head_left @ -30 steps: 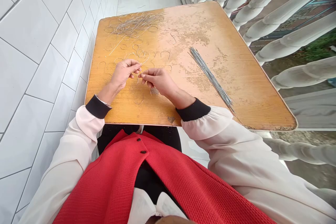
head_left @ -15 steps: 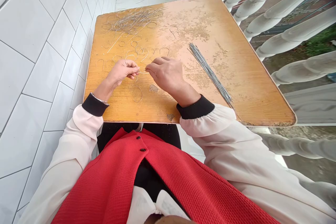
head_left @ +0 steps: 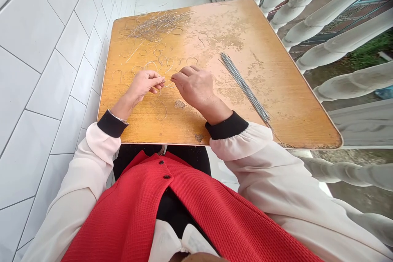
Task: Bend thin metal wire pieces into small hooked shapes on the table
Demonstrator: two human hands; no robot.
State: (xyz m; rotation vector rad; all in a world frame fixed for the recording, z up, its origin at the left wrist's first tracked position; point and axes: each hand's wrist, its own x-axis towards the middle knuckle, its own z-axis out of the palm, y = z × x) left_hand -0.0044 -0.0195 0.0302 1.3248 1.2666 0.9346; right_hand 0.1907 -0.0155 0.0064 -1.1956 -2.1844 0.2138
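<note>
Thumb and fingers of my left hand point(head_left: 146, 83) are pinched on a thin piece of wire point(head_left: 168, 86) above the table. My right hand point(head_left: 194, 84), seen from its back, pinches close to the wire's other side; its fingertips are partly hidden. A small gap separates the two sets of fingertips. Several bent wire pieces point(head_left: 157, 52) lie scattered just beyond my hands, some in loops and hooks. A thin curved wire point(head_left: 166, 110) rests on the tabletop nearer to me, below my left hand.
A tangled heap of wires point(head_left: 158, 24) lies at the table's far left. To the right is a bundle of straight grey wires point(head_left: 244, 86). The worn wooden table point(head_left: 294, 118) stands between a white tiled wall point(head_left: 52, 69) and a white balustrade point(head_left: 340, 49).
My fingertips have shifted slightly, with the left hand a little further right. The camera view has also moved a little. The wire heap and the bundle lie as before.
</note>
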